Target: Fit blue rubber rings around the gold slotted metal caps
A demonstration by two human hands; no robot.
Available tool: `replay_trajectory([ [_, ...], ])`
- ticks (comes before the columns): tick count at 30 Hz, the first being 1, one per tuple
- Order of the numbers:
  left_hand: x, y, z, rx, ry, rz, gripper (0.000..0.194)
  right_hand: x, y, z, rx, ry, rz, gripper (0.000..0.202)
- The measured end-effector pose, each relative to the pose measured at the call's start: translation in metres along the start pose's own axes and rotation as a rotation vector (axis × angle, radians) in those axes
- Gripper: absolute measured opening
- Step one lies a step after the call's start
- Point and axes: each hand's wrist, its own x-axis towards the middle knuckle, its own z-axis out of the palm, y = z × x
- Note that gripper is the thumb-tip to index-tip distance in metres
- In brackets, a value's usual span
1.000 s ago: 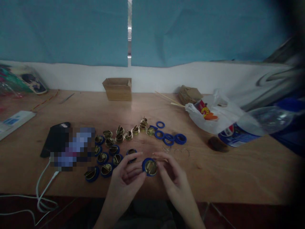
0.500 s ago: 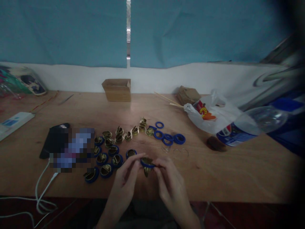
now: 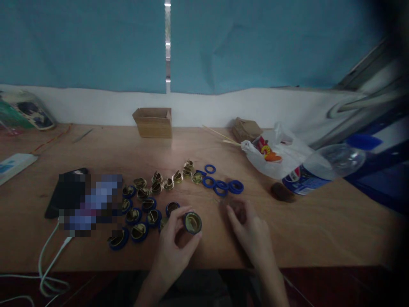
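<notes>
My left hand is closed, thumb and fingers gripping a round brass-coloured fitting by its rim. The fitting is tilted toward me above the wooden table, and its rim looks dark or blue. To the right, my right hand is apart from it, low over the table, with thumb and fingers spread and fingertips blurred. Just beyond the right fingertips lie several loose blue rings. Left of my left hand sit several brass fittings with blue rims. Farther back are several brass fittings without blue rims.
Left are a black phone-like slab, a blurred-out device and white cables. A cardboard box stands at the back. A crumpled brown paper packet, plastic bag and lying Pepsi bottle occupy the right.
My right hand has let go of the fitting and moved right, toward where thin wire loops lay. My left hand keeps the fitting, now turned with its round face toward me. The view has shifted slightly.
</notes>
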Motion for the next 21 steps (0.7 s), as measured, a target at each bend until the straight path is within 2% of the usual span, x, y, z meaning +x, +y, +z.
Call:
replay_trajectory([
  [3, -0.003, -0.005, 0.001, 0.059, -0.058, -0.008, 0.044, 0.01, 0.005, 0.0, -0.08, -0.055, 0.039, 0.025],
  [8, -0.002, 0.001, -0.003, 0.052, -0.133, -0.071, 0.041, 0.018, 0.01, -0.005, -0.196, 0.005, 0.098, 0.023],
  [12, 0.002, 0.006, -0.005, 0.035, -0.175, -0.092, 0.036, 0.022, 0.017, -0.008, -0.231, -0.028, 0.105, 0.021],
  [17, 0.003, 0.008, -0.005, 0.022, -0.184, -0.072, 0.032, 0.021, 0.009, -0.004, -0.279, -0.075, 0.087, 0.028],
  [21, 0.004, 0.007, -0.005, 0.036, -0.198, -0.046, 0.032, 0.024, 0.002, -0.003, -0.29, -0.142, 0.129, 0.02],
])
